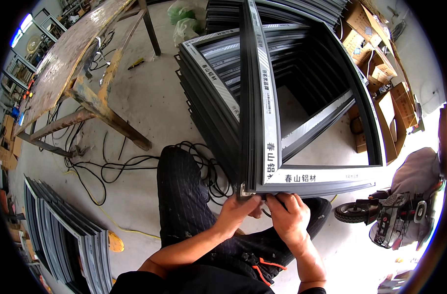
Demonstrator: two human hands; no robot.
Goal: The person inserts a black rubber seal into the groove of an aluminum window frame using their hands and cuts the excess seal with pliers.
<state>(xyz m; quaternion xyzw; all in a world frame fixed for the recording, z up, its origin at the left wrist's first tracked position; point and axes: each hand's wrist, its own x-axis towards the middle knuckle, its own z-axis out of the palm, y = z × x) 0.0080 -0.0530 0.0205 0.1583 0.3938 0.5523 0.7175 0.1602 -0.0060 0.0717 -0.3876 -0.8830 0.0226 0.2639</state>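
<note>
A dark grey metal window frame, partly covered with white printed protective film, leans in front of me with its near corner above my lap. My left hand is closed at this lower corner, thumb against its underside. Beside it, my right hand has its fingers curled under the same bottom edge. A short dark curved strip shows between the hands; I cannot tell what it is. The fingertips are partly hidden under the frame. Orange-handled pliers lie on my lap.
More dark frames are stacked behind this one. Another bundle of grey frames lies at lower left. Black cables cross the floor beside a worn workbench. Cardboard boxes and a small wheeled vehicle stand at right.
</note>
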